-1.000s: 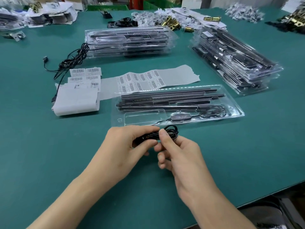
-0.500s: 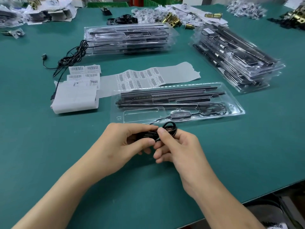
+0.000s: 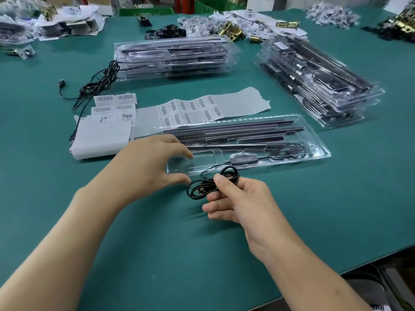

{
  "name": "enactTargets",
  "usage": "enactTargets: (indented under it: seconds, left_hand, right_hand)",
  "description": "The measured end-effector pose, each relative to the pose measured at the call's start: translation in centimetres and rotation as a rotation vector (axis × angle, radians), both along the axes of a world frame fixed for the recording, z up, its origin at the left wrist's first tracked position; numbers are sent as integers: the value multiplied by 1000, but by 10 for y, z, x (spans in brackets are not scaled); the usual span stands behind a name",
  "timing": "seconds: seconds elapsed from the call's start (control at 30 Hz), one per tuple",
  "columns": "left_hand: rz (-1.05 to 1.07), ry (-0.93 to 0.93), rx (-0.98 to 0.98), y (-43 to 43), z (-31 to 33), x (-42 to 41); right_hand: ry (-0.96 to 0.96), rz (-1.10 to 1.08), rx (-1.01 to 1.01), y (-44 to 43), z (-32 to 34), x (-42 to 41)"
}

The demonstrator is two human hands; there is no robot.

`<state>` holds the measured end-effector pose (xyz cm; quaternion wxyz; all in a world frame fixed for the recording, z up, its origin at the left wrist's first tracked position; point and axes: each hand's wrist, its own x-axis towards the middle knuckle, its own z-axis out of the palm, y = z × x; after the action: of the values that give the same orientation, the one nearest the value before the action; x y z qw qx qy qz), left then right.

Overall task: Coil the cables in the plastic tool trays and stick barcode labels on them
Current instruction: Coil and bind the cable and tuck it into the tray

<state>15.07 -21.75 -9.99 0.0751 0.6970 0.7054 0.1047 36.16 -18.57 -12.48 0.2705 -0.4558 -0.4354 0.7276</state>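
A clear plastic tool tray [image 3: 321, 151] lies in front of me, holding long black bars and a black inline controller [image 3: 243, 158]. A black cable runs from the controller to a small coil [image 3: 197, 189] just in front of the tray. My right hand [image 3: 242, 203] pinches that coil between thumb and fingers. My left hand [image 3: 148, 162] hovers open beside the coil, its fingers spread over the tray's left end, holding nothing. A strip of barcode labels [image 3: 190, 110] lies behind the tray.
Two stacks of filled clear trays stand behind, one at centre back [image 3: 173, 58] and one at right [image 3: 318, 84]. A loose black cable [image 3: 98, 84] and a roll of label backing paper [image 3: 101, 140] lie at left. Brass hardware and paper scraps line the far edge.
My left hand has let go of the coil and opened, moving left and forward over the tray's end. The right hand alone keeps the coil, now slightly unfolded.
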Motion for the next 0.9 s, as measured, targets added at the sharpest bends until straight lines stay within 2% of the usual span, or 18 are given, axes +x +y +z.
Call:
enactTargets:
  seconds: [0.13,0.33,0.6,0.9]
  left_hand:
    - [10,-44,72,-1,-1,-3]
    - [-15,18,221,-6,-7,12]
    - [22,-67,269,-10,-12,13]
    - [45,-62,264,-10,-12,14]
  right_hand:
    - [-36,7,3,7,3,1]
    - [-86,45,-27,8,2,0]
    - [-160,184,-95,12,5,-8]
    - [-256,311,-105,25,18,-19]
